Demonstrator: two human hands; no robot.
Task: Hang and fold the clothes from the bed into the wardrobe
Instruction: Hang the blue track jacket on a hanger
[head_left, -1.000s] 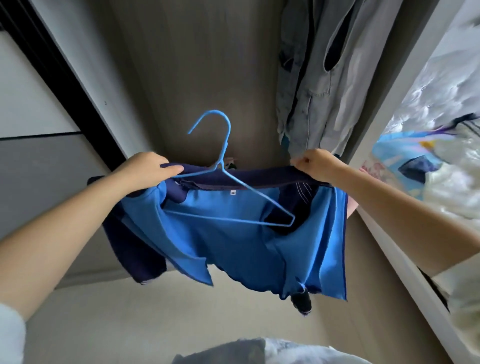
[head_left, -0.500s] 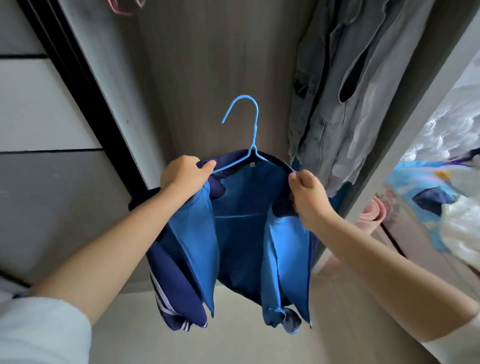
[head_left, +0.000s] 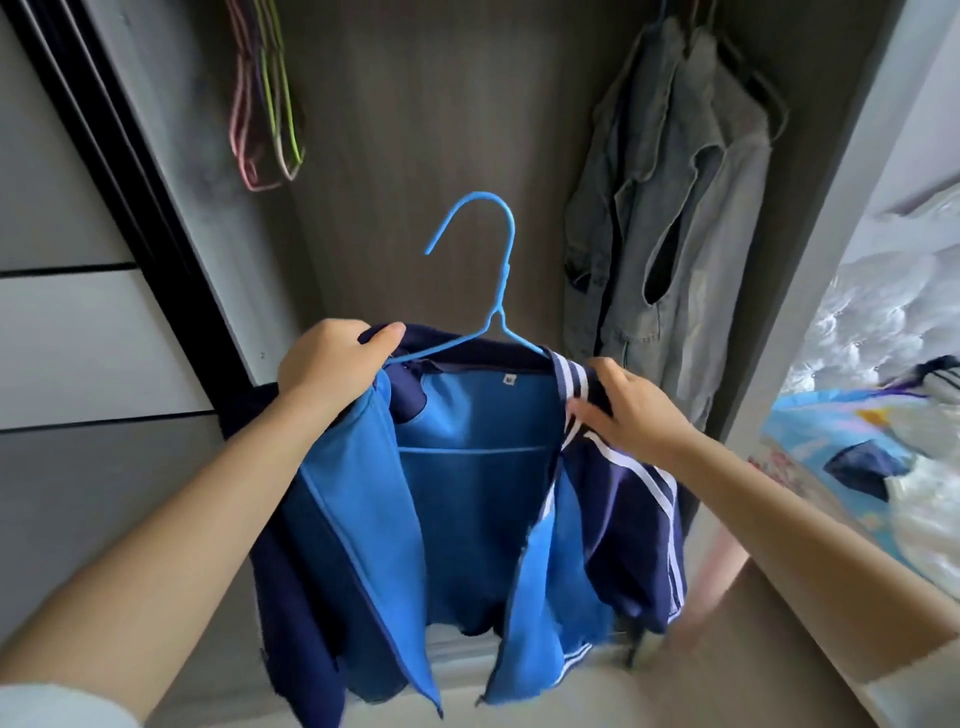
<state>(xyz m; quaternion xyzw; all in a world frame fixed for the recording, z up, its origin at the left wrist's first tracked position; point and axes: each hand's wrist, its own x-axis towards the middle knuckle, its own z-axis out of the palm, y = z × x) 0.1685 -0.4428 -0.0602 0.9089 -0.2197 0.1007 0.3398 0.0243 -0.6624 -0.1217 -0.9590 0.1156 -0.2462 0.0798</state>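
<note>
The navy jacket (head_left: 467, 499), soft and limp, is draped on the blue hanger (head_left: 488, 291) before the wardrobe (head_left: 426, 130), gripped at one shoulder by the left hand (head_left: 332, 364), pinched at the other by the right hand (head_left: 623, 410); best carried by the stiff hook.

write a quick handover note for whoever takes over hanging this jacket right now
Left hand grips the navy jacket at its left shoulder, over the blue hanger.
Right hand has its fingers on the striped right shoulder, settling it on the hanger.
Done: jacket is on the hanger, front open.
Left: hook it inside the wardrobe, perhaps between the spare hangers and the grey hanging clothes. More clothes lie on the bed.
</note>
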